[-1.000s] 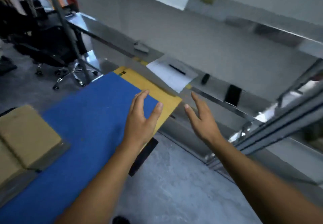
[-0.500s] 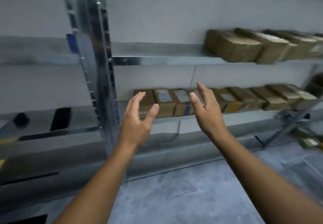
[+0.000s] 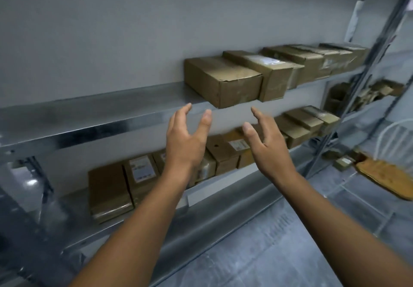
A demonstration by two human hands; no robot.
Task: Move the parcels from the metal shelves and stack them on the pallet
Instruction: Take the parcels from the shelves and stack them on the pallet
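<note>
A row of brown cardboard parcels lines the upper metal shelf [image 3: 93, 110]; the nearest parcel [image 3: 225, 81] overhangs its front edge. More parcels, some with white labels [image 3: 143, 170], stand on the lower shelf [image 3: 73, 199]. My left hand [image 3: 186, 139] and my right hand [image 3: 266, 143] are raised side by side just below the nearest upper parcel, palms facing each other, fingers spread and empty. Neither touches a parcel. The pallet is out of view.
A slanted metal upright [image 3: 348, 107] stands at the right end of the shelves. Beyond it lie more cardboard [image 3: 366, 94], a white chair [image 3: 395, 141] and a brown board [image 3: 384, 175] on the grey floor [image 3: 279, 242].
The view swung from the blue pallet to the shelves and came closer. Both hands stayed empty and rose toward the upper shelf's nearest parcel.
</note>
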